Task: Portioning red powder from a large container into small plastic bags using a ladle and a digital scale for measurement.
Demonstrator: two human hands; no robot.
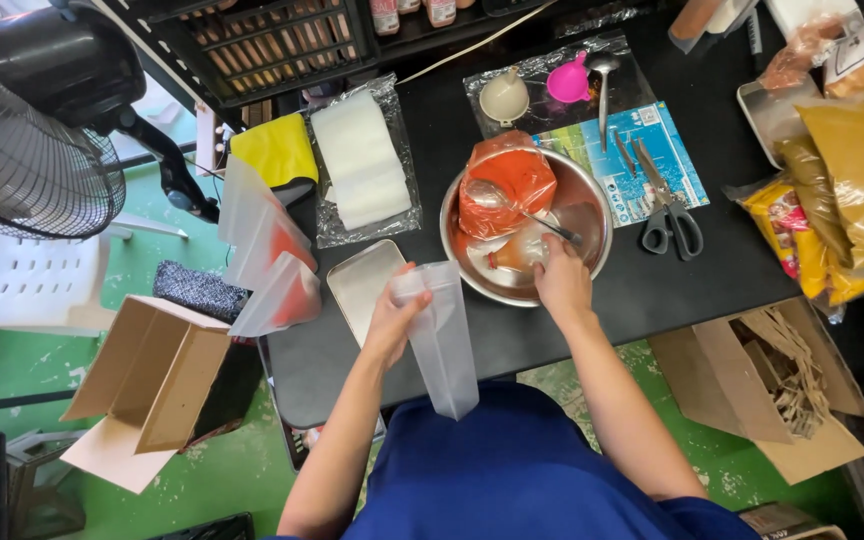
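Nearest to you, your left hand (389,322) is closed around the top of an empty clear plastic pouch (440,340), which hangs down over the near edge of the black desk (692,285). Just right of it, your right hand (562,280) reaches into the steel bowl (592,195) and grips the handle of a spoon (548,228); the spoon's scoop lies against a big clear bag of orange-red sauce (505,185) that fills the left half of the bowl. A small steel tray (364,280) lies just left of the bowl, beside your left hand. Off the desk's left edge, filled pouches (260,255) with red contents lean together above an open cardboard box (147,370). Right of the bowl, black-handled scissors (667,215) rest on a blue printed sheet (642,150). Further right, yellow and brown packets (837,190) are piled at the desk's edge. Behind the tray lies a pack of white pouches (360,160), with a yellow cloth (274,148) to its left. At the far side, a pink funnel (569,80) and a white funnel (504,97) sit on clear plastic
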